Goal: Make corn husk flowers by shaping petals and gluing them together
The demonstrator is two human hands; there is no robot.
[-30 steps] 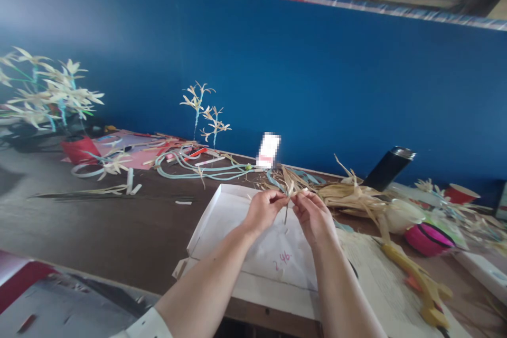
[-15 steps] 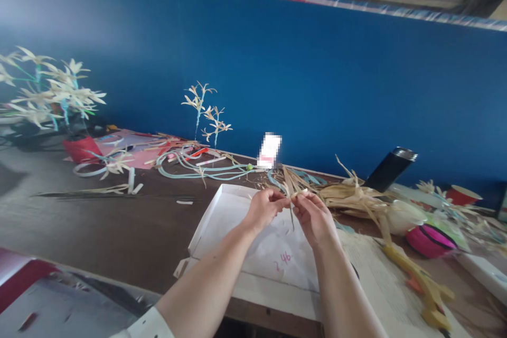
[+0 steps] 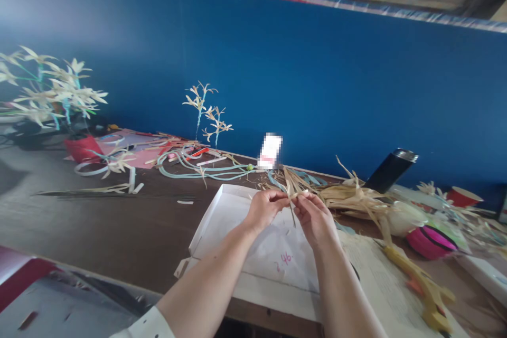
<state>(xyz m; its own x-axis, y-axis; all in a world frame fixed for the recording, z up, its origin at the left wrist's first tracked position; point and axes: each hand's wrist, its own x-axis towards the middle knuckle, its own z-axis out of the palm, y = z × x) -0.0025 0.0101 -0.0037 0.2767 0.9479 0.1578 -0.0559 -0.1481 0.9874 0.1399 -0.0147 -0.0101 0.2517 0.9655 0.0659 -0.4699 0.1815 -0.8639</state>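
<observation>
My left hand (image 3: 266, 208) and my right hand (image 3: 312, 215) meet above a shallow white paper tray (image 3: 222, 211) on the brown table. Both pinch a thin strip of dried straw-coloured husk (image 3: 292, 193) between thumb and fingers. A short end of the strip hangs down between the hands, another sticks up. A pile of dried husks (image 3: 352, 196) lies just behind my right hand.
Finished husk flowers on stems stand at the far left (image 3: 51, 92) and in the middle (image 3: 206, 111) before the blue wall. Pale green cords (image 3: 198, 166), a red cup (image 3: 81, 148), a black flask (image 3: 390, 169), a pink ball (image 3: 430, 237) and yellow scissors (image 3: 420, 280) lie around.
The hands have stayed in place. The strip has turned a little between the fingers, its hanging end now slightly further right.
</observation>
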